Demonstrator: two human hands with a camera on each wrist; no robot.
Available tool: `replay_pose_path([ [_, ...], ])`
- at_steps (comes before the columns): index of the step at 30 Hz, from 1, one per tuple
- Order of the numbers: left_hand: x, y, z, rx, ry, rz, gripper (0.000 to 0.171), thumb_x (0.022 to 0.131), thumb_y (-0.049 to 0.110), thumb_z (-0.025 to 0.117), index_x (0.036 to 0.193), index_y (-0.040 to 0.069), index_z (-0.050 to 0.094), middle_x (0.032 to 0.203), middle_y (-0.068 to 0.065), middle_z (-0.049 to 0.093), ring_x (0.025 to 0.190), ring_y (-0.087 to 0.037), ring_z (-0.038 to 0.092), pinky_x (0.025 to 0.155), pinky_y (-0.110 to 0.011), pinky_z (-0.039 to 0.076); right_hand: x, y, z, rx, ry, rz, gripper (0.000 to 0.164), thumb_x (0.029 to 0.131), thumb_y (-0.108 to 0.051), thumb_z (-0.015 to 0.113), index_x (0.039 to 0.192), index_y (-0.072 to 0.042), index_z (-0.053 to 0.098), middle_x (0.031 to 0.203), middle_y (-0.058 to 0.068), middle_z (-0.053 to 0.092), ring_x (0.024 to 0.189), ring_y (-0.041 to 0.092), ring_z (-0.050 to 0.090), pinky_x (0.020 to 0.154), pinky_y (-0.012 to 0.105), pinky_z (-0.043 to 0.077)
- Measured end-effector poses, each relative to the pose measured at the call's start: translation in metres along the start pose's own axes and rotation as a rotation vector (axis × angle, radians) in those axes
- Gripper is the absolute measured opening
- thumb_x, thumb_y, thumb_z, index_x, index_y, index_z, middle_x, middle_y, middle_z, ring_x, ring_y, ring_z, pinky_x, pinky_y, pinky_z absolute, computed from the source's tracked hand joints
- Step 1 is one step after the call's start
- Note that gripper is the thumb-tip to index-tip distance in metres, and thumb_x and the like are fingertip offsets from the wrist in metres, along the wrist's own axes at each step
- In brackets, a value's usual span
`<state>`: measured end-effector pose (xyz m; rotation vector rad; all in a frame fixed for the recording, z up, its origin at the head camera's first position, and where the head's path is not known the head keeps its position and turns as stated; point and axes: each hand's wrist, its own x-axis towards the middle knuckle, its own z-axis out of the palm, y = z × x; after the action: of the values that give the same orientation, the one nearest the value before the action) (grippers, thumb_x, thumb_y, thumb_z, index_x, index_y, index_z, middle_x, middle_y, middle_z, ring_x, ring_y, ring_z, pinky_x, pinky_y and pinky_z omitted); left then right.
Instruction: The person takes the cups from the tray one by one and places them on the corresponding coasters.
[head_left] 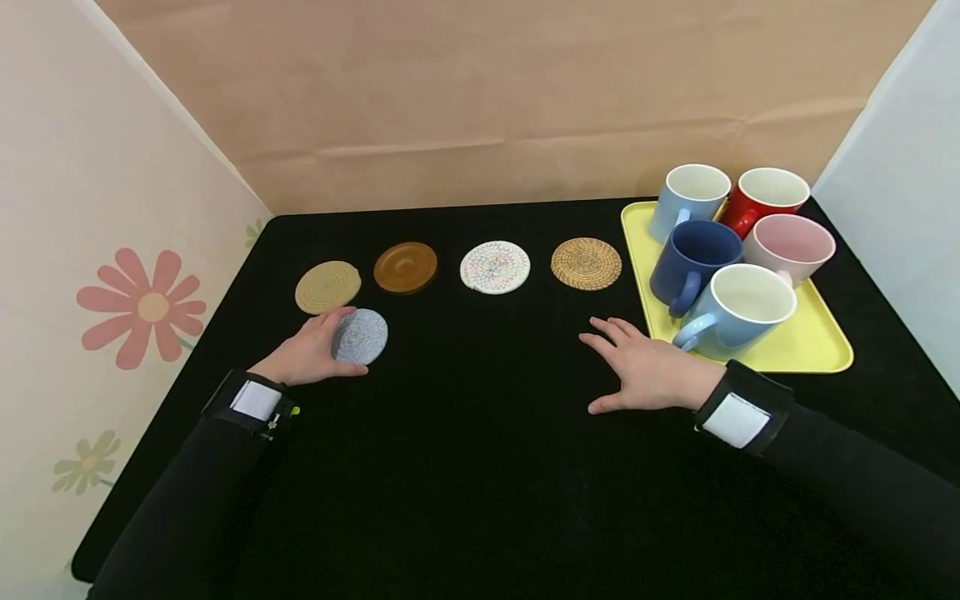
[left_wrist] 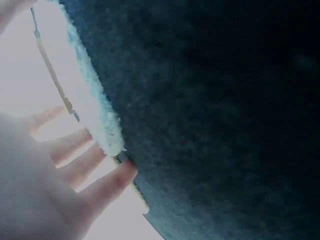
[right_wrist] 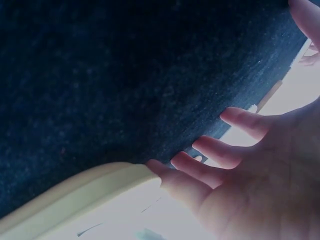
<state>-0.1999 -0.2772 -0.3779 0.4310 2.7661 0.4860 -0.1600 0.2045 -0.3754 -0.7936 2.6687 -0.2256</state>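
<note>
A round grey-blue coaster (head_left: 362, 337) is at the left of the black table. My left hand (head_left: 310, 348) spans its left side, with the thumb along the near edge and the fingers at the far edge. In the left wrist view the coaster's fuzzy pale edge (left_wrist: 95, 95) shows right by the fingertips, and the fingers look straight. My right hand (head_left: 651, 367) is spread, palm down, beside the yellow tray (head_left: 821, 350) and holds nothing. In the right wrist view the little finger overlaps the tray's rim (right_wrist: 100, 192).
Along the back lie a beige woven coaster (head_left: 327, 286), a brown wooden one (head_left: 405, 267), a white patterned one (head_left: 495, 267) and a tan wicker one (head_left: 586, 263). Several mugs stand on the tray, among them a dark blue mug (head_left: 686, 271) and a red mug (head_left: 742, 208). Walls enclose the table.
</note>
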Motion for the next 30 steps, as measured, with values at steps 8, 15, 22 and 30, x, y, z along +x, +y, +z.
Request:
replay_pose_path([
  [8,0.008,0.002,-0.003,0.02,0.0,0.006,0.091,0.076,0.045,0.08,0.142,0.004,0.032,0.139,-0.027,0.035,0.126,-0.049,0.032,0.092,-0.065,0.038,0.0,0.001,0.001,0.01,-0.001,-0.002,0.1,0.077,-0.068,0.067,0.148,-0.004,0.037,0.154,0.028,0.022,0.137,0.05,0.02,0.101,0.063,0.033],
  [15,0.009,0.004,-0.001,0.068,0.036,0.035,0.084,0.073,0.044,0.081,0.135,0.006,0.037,0.131,-0.023,0.041,0.118,-0.044,0.04,0.087,-0.06,0.044,-0.001,0.001,0.001,0.011,0.001,-0.003,0.101,0.077,-0.068,0.067,0.148,-0.004,0.037,0.153,0.029,0.022,0.137,0.05,0.021,0.101,0.063,0.034],
  [22,0.01,0.013,0.002,0.069,0.045,0.081,0.084,0.072,0.044,0.082,0.135,0.008,0.038,0.132,-0.021,0.042,0.116,-0.04,0.041,0.086,-0.057,0.046,-0.001,-0.001,0.001,0.004,0.007,0.004,0.101,0.076,-0.068,0.068,0.148,-0.004,0.037,0.153,0.028,0.022,0.138,0.05,0.02,0.102,0.063,0.032],
  [30,0.015,0.024,0.005,0.062,0.029,0.114,0.083,0.072,0.041,0.083,0.134,0.01,0.039,0.132,-0.02,0.044,0.115,-0.037,0.042,0.086,-0.054,0.047,0.0,0.0,0.001,0.012,0.005,0.005,0.101,0.077,-0.068,0.068,0.148,-0.004,0.037,0.154,0.028,0.022,0.137,0.05,0.021,0.101,0.063,0.033],
])
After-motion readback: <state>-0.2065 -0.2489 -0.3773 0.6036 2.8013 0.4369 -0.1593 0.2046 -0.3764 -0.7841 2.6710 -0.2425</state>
